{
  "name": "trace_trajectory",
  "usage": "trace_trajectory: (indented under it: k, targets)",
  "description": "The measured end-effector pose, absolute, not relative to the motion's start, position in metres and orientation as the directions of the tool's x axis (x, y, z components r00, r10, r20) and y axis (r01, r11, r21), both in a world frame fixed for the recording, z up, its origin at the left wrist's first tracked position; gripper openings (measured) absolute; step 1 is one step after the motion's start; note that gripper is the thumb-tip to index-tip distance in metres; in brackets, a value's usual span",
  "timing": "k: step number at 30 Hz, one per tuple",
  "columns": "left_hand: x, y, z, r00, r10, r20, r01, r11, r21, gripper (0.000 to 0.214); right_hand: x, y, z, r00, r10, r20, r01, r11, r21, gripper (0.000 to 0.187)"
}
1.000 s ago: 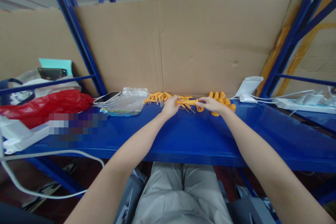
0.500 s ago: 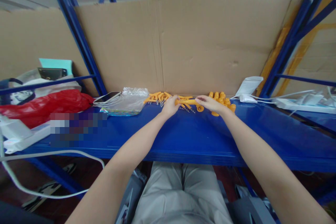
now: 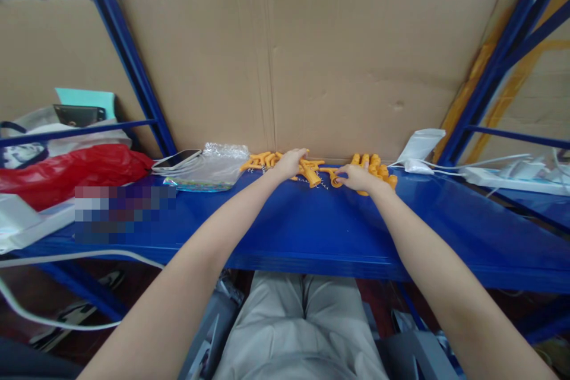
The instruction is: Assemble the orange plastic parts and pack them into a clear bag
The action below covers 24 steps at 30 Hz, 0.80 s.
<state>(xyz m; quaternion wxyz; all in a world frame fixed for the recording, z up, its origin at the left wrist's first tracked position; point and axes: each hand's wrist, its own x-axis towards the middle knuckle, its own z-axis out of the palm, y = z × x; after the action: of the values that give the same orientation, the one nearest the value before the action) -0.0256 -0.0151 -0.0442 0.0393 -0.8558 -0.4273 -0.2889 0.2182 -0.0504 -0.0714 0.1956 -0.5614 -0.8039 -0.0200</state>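
My left hand is at the back of the table, closed around an orange plastic part with a tube-shaped end; the fingers partly hide the grip. My right hand is open, its thumb and fingers apart beside a round orange ring-ended piece lying on the table. Small metal spiral screws lie by the tube end. Several bent orange pieces are piled left of my left hand. Several orange cylindrical caps stand in rows just behind my right hand.
The blue tabletop ends at a cardboard wall. To the left are a clear plastic bag, a phone with a cable and a red bag. A white power strip and cables are at the right.
My hands have moved apart. The orange part that lay level between them now points its tube end down toward me from my left hand. My right hand has moved to the ring-ended piece.
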Motion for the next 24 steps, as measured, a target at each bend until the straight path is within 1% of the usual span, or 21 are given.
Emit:
trace_trajectory:
  k: [3, 6, 10, 12, 14, 16, 18, 19, 21, 24]
  targets:
    - [-0.007, -0.003, -0.036, 0.566, 0.671, 0.478, 0.714, -0.689, 0.122, 0.037, 0.214, -0.058, -0.066, -0.245, 0.914, 0.322, 0.94, 0.306, -0.152, 0.018]
    - [0.013, 0.007, -0.032, 0.609, 0.649, 0.457, 0.699, -0.711, 0.076, 0.035, 0.208, -0.065, -0.06, -0.203, 0.934, 0.295, 0.957, 0.252, -0.141, 0.016]
    - [0.036, 0.015, -0.035, 0.619, 0.685, 0.384, 0.727, -0.685, 0.05, 0.034, 0.201, -0.073, -0.054, -0.159, 0.954, 0.256, 0.975, 0.193, -0.111, 0.02]
    - [0.045, 0.019, -0.041, 0.618, 0.709, 0.34, 0.742, -0.669, 0.044, 0.038, 0.198, -0.077, -0.051, -0.145, 0.963, 0.229, 0.983, 0.166, -0.075, 0.024]
    - [0.05, 0.023, -0.048, 0.634, 0.703, 0.321, 0.732, -0.68, 0.043, 0.047, 0.195, -0.081, -0.049, -0.135, 0.969, 0.209, 0.989, 0.146, -0.037, 0.027]
    - [0.052, 0.026, -0.054, 0.642, 0.689, 0.335, 0.719, -0.693, 0.047, 0.057, 0.194, -0.084, -0.047, -0.126, 0.972, 0.2, 0.991, 0.13, -0.008, 0.029]
    - [0.05, 0.027, -0.06, 0.615, 0.705, 0.353, 0.736, -0.674, 0.064, 0.061, 0.194, -0.085, -0.046, -0.123, 0.973, 0.195, 0.992, 0.123, 0.011, 0.03]
    - [0.049, 0.028, -0.061, 0.593, 0.728, 0.345, 0.756, -0.651, 0.074, 0.06, 0.194, -0.085, -0.046, -0.121, 0.973, 0.196, 0.993, 0.12, 0.017, 0.03]
    - [0.045, 0.027, -0.062, 0.558, 0.783, 0.276, 0.798, -0.597, 0.082, 0.052, 0.195, -0.084, -0.048, -0.118, 0.971, 0.209, 0.993, 0.118, 0.012, 0.03]
    - [0.04, 0.026, -0.06, 0.547, 0.824, 0.145, 0.827, -0.56, 0.06, 0.037, 0.196, -0.079, -0.052, -0.137, 0.956, 0.259, 0.987, 0.155, -0.051, 0.038]
